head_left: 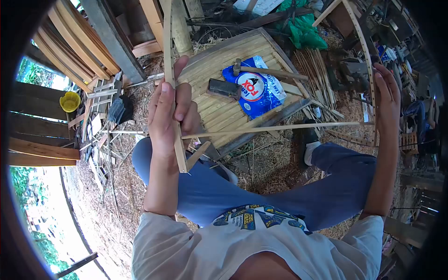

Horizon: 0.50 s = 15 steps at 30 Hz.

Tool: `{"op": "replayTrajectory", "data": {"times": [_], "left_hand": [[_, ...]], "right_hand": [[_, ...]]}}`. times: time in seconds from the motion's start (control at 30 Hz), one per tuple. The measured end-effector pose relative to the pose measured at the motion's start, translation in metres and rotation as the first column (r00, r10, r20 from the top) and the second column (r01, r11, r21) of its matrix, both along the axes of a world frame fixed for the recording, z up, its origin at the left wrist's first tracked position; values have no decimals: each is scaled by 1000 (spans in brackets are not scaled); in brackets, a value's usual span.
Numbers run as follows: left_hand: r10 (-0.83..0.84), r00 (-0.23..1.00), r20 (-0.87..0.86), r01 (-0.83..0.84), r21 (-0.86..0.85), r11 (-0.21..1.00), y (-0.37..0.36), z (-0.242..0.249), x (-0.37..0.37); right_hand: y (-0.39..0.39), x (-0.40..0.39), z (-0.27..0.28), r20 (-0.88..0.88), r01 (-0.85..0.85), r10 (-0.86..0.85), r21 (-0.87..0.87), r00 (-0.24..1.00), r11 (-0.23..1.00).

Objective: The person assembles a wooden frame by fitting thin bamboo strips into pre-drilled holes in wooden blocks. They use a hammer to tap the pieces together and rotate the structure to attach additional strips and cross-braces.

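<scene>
Extending forward past the pale shirt point(256, 247), both hands engage a wooden frame point(280, 127) built of narrow strips, some with rows of holes. The frame is raised above the knees of the blue trousers point(275, 193).

Left hand point(169, 107): grip closed, pinching the left side strip point(168, 44) between thumb and bent fingers. Right hand point(388, 91): fingers bent against the outer side of the right side strip point(365, 49); the thumb is hidden, so how far this grip is closed cannot be told. A thin cross strip point(233, 131) spans the space between the two sides.

Below the frame, a low slatted counter point(210, 67) carries a blue packet point(254, 88). A hammer point(275, 73) lies with its handle across the packet; a dark block point(223, 88) rests at the packet's left edge.

Beyond the counter: thin sticks point(317, 74) to the right, green plastic point(303, 35) at the far right corner, and curved timber strips point(77, 39) at far left.
</scene>
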State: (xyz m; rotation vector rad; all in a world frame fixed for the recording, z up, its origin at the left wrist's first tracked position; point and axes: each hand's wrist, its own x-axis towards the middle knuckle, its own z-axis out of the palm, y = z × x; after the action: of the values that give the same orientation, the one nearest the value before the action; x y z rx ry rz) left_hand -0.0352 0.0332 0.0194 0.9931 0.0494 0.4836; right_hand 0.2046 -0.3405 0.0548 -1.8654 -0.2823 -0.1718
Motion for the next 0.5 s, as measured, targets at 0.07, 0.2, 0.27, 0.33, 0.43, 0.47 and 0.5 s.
{"op": "replayTrajectory", "data": {"times": [0.07,0.2,0.27,0.33,0.43,0.47,0.5], "left_hand": [[16,1000,6,-16,-37,999,1,-2,0],[28,997,76,-21,-92,996,7,-10,2],[16,990,138,5,-154,988,6,-11,3],[8,985,175,22,-168,985,5,-13,2],[18,980,198,20,-187,982,1,-10,4],[26,980,196,12,-187,982,0,-8,6],[28,979,204,15,-205,979,-1,-4,8]], "right_hand": [[3,-1,3,-30,-88,89,39,996,995],[4,-1,13,-25,-313,319,121,948,942],[6,0,14,36,-379,377,93,926,921],[10,2,13,96,-412,408,35,908,910],[15,15,7,149,-452,453,-44,879,891],[19,18,6,151,-452,453,-44,879,891],[23,25,4,133,-422,427,-65,894,904]]}}
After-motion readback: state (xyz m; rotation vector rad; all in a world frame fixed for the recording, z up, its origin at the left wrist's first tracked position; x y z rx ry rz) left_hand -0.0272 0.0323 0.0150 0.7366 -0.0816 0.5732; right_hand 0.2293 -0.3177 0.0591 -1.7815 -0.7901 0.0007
